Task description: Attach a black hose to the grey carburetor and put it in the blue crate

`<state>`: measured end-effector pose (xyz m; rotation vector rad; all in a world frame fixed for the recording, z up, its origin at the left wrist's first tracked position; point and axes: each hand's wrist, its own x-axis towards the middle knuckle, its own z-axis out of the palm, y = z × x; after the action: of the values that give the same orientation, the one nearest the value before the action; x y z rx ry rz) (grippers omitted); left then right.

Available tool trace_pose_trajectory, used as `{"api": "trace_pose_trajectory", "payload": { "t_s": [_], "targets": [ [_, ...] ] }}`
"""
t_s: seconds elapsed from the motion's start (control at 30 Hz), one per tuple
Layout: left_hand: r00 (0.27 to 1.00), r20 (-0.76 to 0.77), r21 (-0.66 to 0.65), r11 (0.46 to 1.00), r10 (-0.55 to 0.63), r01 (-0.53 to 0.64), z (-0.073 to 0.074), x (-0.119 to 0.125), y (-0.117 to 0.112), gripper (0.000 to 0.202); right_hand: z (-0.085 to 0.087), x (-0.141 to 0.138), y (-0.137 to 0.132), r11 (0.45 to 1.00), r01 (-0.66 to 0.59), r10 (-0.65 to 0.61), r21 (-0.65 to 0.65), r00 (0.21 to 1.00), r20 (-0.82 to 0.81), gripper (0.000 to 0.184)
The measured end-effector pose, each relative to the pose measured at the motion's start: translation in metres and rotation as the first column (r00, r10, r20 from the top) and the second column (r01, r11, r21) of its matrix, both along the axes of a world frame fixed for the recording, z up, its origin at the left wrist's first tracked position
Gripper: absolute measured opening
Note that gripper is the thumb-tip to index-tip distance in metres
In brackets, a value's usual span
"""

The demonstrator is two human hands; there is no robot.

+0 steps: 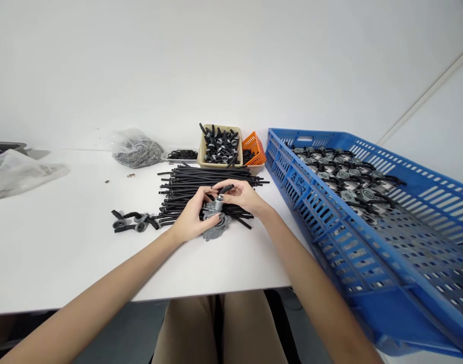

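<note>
Left hand: its fingers (193, 217) are closed around a gray metal part (215, 231), the thumb lying across the front.
Right hand: thumb and fingers (243, 196) pinch a short black hose (226, 189) at the top of that part.
Gray metal part: between both hands, over the near middle of the white table (83, 263).
Long black tubes: a wide layer (208, 174) just behind the hands, which hide some of it.
Hose fittings: a small cluster (140, 226) left of the left hand, near the tube ends.
Brown bits: small pieces (130, 175) farther left.
Blue crate: its wall (292, 187) stands beside the right forearm; inside, rows of metal parts with black hoses (343, 174) fill the far portion.
Cream bin: behind the tubes (201, 151), heaped with black-and-gray fittings (221, 144).
Orange basket: right of the bin (259, 151), holding small black pieces (248, 155).
Shallow tray: left of the bin, with thin black loops (181, 154).
Clear bag: left of the tray (134, 134), full of small dark gray pieces.
</note>
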<state>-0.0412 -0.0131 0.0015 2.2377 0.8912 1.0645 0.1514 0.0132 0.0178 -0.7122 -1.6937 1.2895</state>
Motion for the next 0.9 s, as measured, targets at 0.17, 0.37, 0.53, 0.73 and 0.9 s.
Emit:
{"api": "trace_pose_trajectory", "payload": {
  "t_s": [0.17,0.37,0.53,0.73,0.9],
  "targets": [
    [0.998,0.065,-0.010,1.000,0.011,-0.010,-0.004,0.001,0.000,0.053,-0.002,-0.009,-0.001,0.997,0.042,-0.042,0.070,0.999,0.000,0.036],
    [0.989,0.147,0.035,0.999,-0.002,-0.004,-0.009,0.001,0.001,0.065,-0.001,-0.011,-0.005,0.998,-0.011,0.009,-0.054,0.999,-0.043,0.051],
    [0.988,0.155,-0.021,1.000,0.026,-0.023,-0.008,0.001,-0.001,0.062,0.010,0.008,-0.008,0.973,-0.169,0.174,-0.158,0.984,0.021,0.034],
    [0.993,0.119,0.011,1.000,0.012,-0.014,-0.006,0.000,-0.001,0.056,0.010,0.009,-0.010,0.960,-0.170,0.180,-0.224,0.983,0.024,0.030],
    [0.993,0.111,0.038,0.999,0.034,-0.038,-0.006,-0.002,-0.001,0.061,0.005,0.002,-0.010,0.979,-0.148,0.154,-0.143,0.987,0.037,0.039]
  ]
}}
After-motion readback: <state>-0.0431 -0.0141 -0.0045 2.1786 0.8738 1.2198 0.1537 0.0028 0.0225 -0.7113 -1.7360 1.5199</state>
